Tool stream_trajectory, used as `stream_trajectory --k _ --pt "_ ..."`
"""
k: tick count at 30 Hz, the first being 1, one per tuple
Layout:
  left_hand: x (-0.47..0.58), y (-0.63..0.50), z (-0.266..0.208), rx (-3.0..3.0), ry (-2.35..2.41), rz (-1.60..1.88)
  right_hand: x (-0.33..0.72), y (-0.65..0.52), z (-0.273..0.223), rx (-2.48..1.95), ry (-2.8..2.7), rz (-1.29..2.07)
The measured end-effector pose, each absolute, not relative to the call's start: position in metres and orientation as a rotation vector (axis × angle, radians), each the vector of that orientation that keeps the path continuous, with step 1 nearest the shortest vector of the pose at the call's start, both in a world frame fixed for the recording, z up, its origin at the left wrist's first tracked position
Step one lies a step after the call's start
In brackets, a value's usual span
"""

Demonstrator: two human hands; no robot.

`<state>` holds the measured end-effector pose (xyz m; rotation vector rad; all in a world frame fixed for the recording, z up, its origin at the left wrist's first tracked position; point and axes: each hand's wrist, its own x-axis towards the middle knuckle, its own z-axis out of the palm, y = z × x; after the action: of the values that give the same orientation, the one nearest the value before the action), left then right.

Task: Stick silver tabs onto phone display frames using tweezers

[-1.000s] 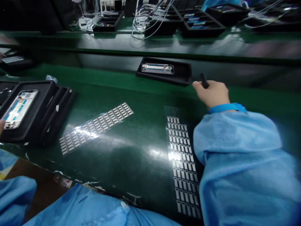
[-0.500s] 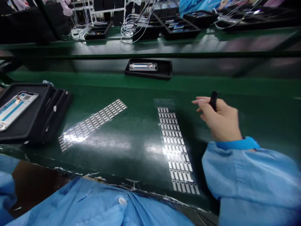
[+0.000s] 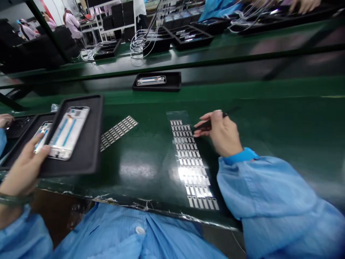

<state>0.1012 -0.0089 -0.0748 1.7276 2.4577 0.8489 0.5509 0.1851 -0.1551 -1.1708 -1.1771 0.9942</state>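
Note:
My left hand (image 3: 23, 171) grips the left edge of a black tray (image 3: 87, 151), thumb on top. A white phone housing (image 3: 68, 135) with blue strips lies in this raised, slightly tilted tray. Below and left of it, a second black tray (image 3: 20, 144) holds another phone housing (image 3: 44, 131), partly covered. My right hand (image 3: 225, 133) is closed around a thin dark tool (image 3: 206, 125) that looks like tweezers. It hovers at the upper right side of a clear sheet of small pale stickers (image 3: 188, 149). The raised tray hides part of another sticker sheet (image 3: 118, 131).
A black tray with a phone housing (image 3: 156, 86) stands at the back of the green bench (image 3: 151, 151). Behind, a raised shelf carries trays (image 3: 191, 39) and coiled white cables (image 3: 140, 43). Another person's hand (image 3: 5, 120) shows at far left; more people work beyond.
My left hand has come into view and lifted the top tray, carrying it rightward over the left sticker sheet. My right hand has moved left to the right sheet, its tool now pointing toward it.

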Motion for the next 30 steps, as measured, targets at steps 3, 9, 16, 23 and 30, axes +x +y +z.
stream_trajectory --k 3,9,16,23,30 --pt "0.164 -0.006 -0.109 1.46 2.268 0.881 0.547 0.186 -0.157 -1.143 -1.146 1.077" --pt "0.254 -0.008 -0.16 1.478 2.145 0.82 0.546 0.196 -0.162 -1.089 -1.156 1.179" --pt "0.281 -0.018 -0.135 1.693 2.076 -0.004 0.554 0.223 -0.176 -1.262 -1.213 0.982" --pt "0.31 0.059 -0.113 2.699 1.773 0.231 0.557 0.232 -0.183 -1.345 -1.278 1.053" --pt "0.365 0.147 -0.149 2.83 1.038 0.236 0.553 0.235 -0.176 -1.368 -1.215 1.155"
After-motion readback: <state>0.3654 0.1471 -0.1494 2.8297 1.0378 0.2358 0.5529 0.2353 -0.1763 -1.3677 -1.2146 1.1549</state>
